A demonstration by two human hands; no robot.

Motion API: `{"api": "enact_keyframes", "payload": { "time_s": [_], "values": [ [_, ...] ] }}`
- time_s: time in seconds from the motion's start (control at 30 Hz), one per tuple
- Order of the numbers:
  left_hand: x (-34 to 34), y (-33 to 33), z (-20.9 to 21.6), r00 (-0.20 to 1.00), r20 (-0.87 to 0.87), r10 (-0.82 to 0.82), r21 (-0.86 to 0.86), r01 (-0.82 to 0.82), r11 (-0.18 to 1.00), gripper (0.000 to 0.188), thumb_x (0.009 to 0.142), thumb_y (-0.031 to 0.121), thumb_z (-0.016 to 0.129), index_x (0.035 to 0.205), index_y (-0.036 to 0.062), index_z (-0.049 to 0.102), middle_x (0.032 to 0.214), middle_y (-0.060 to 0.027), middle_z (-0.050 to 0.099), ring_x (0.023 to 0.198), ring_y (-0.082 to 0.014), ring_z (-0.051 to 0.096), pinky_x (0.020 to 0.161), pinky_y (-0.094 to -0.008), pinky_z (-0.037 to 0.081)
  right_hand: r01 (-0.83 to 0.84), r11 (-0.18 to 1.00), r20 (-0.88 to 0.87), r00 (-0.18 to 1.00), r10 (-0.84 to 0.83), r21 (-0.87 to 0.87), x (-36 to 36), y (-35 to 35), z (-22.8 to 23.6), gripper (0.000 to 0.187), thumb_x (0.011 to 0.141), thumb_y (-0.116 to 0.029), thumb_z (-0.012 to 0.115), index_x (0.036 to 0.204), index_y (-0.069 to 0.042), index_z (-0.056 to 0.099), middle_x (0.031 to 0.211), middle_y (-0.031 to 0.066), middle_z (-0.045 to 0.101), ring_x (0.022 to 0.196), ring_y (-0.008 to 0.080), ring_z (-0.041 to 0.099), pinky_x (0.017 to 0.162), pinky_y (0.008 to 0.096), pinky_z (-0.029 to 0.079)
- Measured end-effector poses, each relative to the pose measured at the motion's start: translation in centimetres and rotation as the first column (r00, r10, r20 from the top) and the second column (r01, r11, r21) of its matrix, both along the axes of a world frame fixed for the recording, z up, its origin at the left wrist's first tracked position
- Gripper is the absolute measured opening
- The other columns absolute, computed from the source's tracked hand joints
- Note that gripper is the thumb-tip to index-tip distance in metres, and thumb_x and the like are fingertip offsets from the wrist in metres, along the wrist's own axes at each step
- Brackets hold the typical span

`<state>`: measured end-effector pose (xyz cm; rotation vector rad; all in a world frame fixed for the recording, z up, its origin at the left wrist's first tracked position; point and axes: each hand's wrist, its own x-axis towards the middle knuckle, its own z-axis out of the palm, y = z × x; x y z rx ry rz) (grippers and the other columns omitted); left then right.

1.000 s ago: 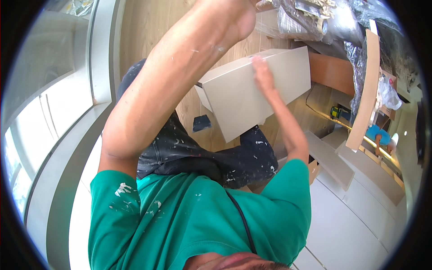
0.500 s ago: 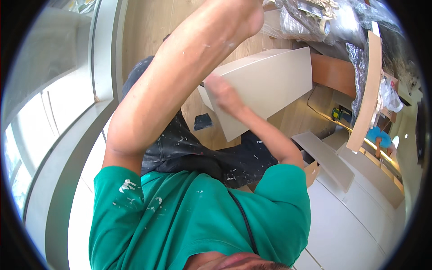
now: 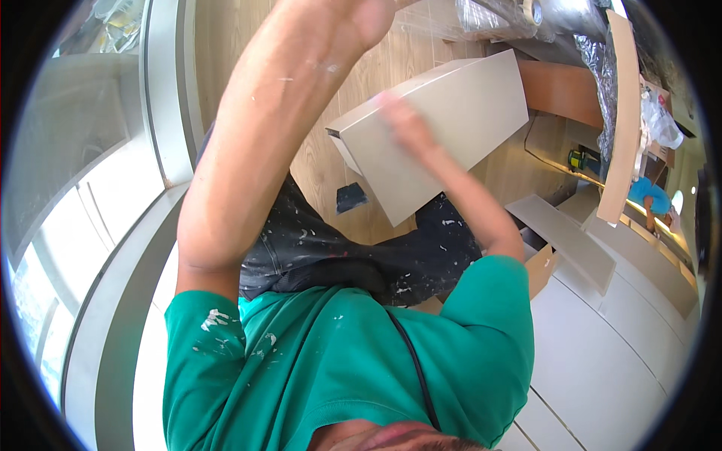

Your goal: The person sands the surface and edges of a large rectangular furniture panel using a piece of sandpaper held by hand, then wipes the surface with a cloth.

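Board: pale flat panel (image 3: 444, 128), tilted, held up over wooden floor (image 3: 226, 60).
Right hand: (image 3: 402, 120) flat on panel face, blurred; fingers look pressed together, not certain.
Left hand: (image 3: 372, 15) raised high, arm stretched up; hand cut by picture edge, fingers impossible to tell.
Nearby: more pale boards (image 3: 564, 240) lower right.

Wood floor (image 3: 376, 71) open left of pale panel (image 3: 444, 128).
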<state>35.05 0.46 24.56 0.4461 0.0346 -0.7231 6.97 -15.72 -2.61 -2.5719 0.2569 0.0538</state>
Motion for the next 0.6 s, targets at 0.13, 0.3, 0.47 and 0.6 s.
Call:
{"api": "enact_keyframes", "payload": {
  "time_s": [0.13, 0.3, 0.47, 0.6],
  "values": [
    [-0.7, -0.5, 0.0, 0.997, 0.079, 0.005, -0.064, 0.000, 0.998, 0.022, 0.109, 0.020, 0.040, 0.110, 0.0043, 0.055, 0.093, -0.0021, 0.064, 0.081, -0.0121, 0.060, 0.077, -0.0246, 0.051, -0.085, 0.903, 0.047, 0.992, 0.116, -0.422, -2.1, -6.3, 0.0, 0.046, 0.095, 0.000, 0.048, 0.140, 0.003, 0.059, 0.142, 0.0211, 0.062, 0.137, 0.0369, 0.055, 0.122, 0.0445, 0.036],
    [-0.3, -1.0, 0.3, 1.000, 0.022, 0.001, 0.022, -0.001, 1.000, 0.021, 0.109, 0.020, 0.040, 0.111, 0.0043, 0.054, 0.094, -0.0025, 0.063, 0.081, -0.0122, 0.059, 0.078, -0.0245, 0.050, -0.352, 0.933, 0.111, 0.927, 0.358, -0.070, 0.4, 4.5, 0.9, 0.042, 0.096, -0.001, 0.052, 0.137, 0.003, 0.060, 0.141, 0.0237, 0.061, 0.135, 0.0376, 0.056, 0.118, 0.0457, 0.042],
    [-1.4, -0.7, 1.4, 1.000, -0.008, -0.011, 0.091, 0.012, 0.996, 0.021, 0.109, 0.019, 0.040, 0.111, 0.0049, 0.054, 0.095, -0.0021, 0.062, 0.083, -0.0122, 0.058, 0.080, -0.0249, 0.049, -0.092, 0.941, 0.070, 0.990, 0.121, -0.325, -1.8, -5.0, 0.6, 0.040, 0.099, -0.004, 0.050, 0.137, 0.001, 0.061, 0.137, 0.0233, 0.064, 0.133, 0.0379, 0.057, 0.116, 0.0447, 0.043],
    [-1.2, -0.8, 1.4, 1.000, -0.006, -0.008, 0.124, 0.008, 0.992, 0.021, 0.109, 0.019, 0.040, 0.111, 0.0055, 0.055, 0.094, -0.0013, 0.061, 0.082, -0.0119, 0.057, 0.080, -0.0250, 0.048, -0.297, 0.937, 0.098, 0.943, 0.319, -0.185, -0.2, 3.8, 0.0, 0.041, 0.100, -0.005, 0.048, 0.139, -0.001, 0.061, 0.137, 0.0224, 0.064, 0.134, 0.0364, 0.056, 0.116, 0.0438, 0.043]
  ]
}}
